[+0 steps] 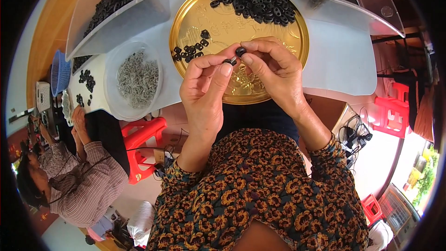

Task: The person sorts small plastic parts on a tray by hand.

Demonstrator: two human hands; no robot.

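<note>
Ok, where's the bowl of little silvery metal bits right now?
In the head view, the clear bowl sits on the person's left, beside the gold tray and just below a clear bin of black parts.

A: Identify the two held parts.

B: A small black round piece [240, 51], dark and button-like, sits pinched at the fingertips of the right hand [272, 72]. A smaller black-and-metal part [229, 61] sits pinched between thumb and forefinger of the left hand [204, 88].

A: Relative position?

B: Just beside each other, above the gold tray [283, 65]. Contact between them cannot be determined.
</note>
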